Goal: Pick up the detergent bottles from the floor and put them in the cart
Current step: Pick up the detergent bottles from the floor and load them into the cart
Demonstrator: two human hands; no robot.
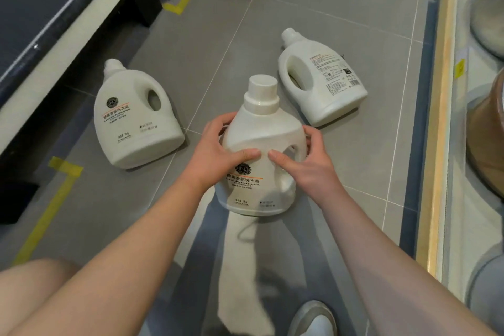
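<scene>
Both hands clasp one white detergent bottle (261, 150) above the grey floor tiles (218, 43): left hand (218, 150) and right hand (302, 161) wrap its sides, thumbs on the front. Two more bottles lie flat, far-left (133, 117) and far-right (324, 79).

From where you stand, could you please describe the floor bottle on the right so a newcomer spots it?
Start at the gold strip down the right side. Just left of it a white bottle lies flat, beyond the held bottle. Unlike the left bottle, which shows a round logo, it shows its fine-print back label.
</scene>
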